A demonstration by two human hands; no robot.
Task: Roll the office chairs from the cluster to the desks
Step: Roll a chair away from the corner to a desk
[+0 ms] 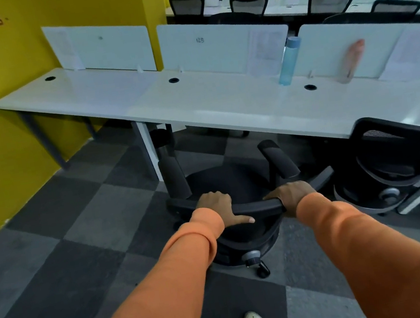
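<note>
Left hand (214,206) and right hand (294,195) grip the chair backrest (256,204); yellow wall (17,100) reads "TEVE JOBS"

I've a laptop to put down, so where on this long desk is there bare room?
The desk is bare from its left end by the yellow wall to the blue bottle. Right of that it is crowded: pink bottle, papers.

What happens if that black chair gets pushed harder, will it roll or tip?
It would probably roll: a caster shows under the black chair. Tipping seems unlikely, since the left hand and right hand grip its backrest evenly. The carpet may slow it slightly.
</note>
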